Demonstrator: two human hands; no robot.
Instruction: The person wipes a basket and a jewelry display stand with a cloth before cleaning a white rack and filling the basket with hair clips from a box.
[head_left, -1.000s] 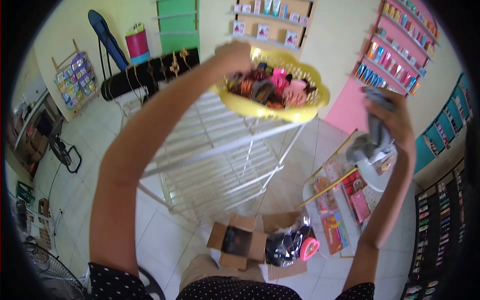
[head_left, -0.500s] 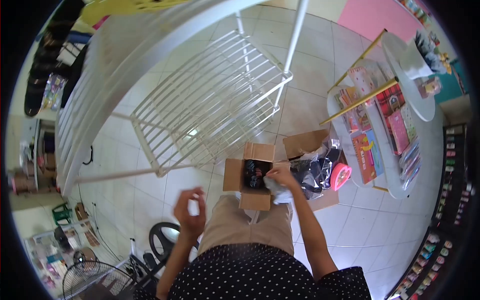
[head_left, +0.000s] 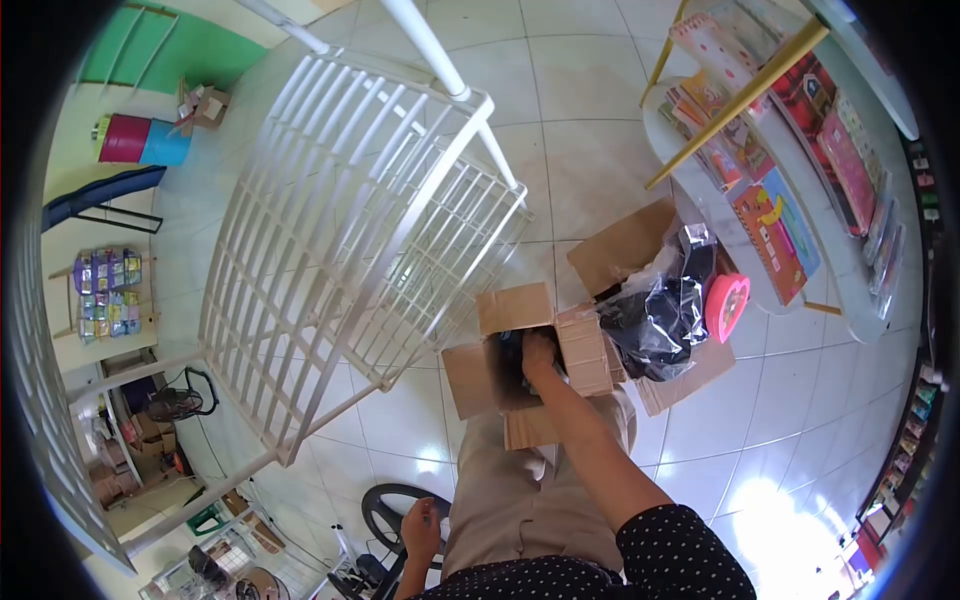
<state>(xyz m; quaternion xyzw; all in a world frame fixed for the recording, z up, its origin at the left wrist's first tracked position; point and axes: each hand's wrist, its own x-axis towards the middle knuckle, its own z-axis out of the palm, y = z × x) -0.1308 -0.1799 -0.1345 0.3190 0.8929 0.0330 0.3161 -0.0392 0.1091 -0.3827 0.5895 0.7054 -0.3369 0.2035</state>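
My right hand point(head_left: 539, 352) reaches down into a small open cardboard box point(head_left: 527, 429) on the floor before my knees. Its fingers are hidden inside, among dark contents that I cannot make out. The box's flaps are folded outward. Beside my left thigh, my left hand point(head_left: 421, 528) hangs with its fingers curled in and nothing visible in them. To the right of the small box stands a larger opened carton point(head_left: 625, 245). Black items in clear plastic wrap point(head_left: 655, 315) fill it, and a pink heart-shaped box point(head_left: 728, 307) lies at its right side.
A white wire rack point(head_left: 330, 250) rises close in front on the left. On the right is a tiered shelf with gold legs point(head_left: 745, 100), holding books point(head_left: 770, 235) and stationery. A black wheel-like ring point(head_left: 385, 515) is near my left hand. White tiles point(head_left: 590, 90) cover the floor.
My right hand has gone from the small box's right edge, where it held crumpled clear plastic, down into the box. My left hand has lowered toward my body. The view has shifted.
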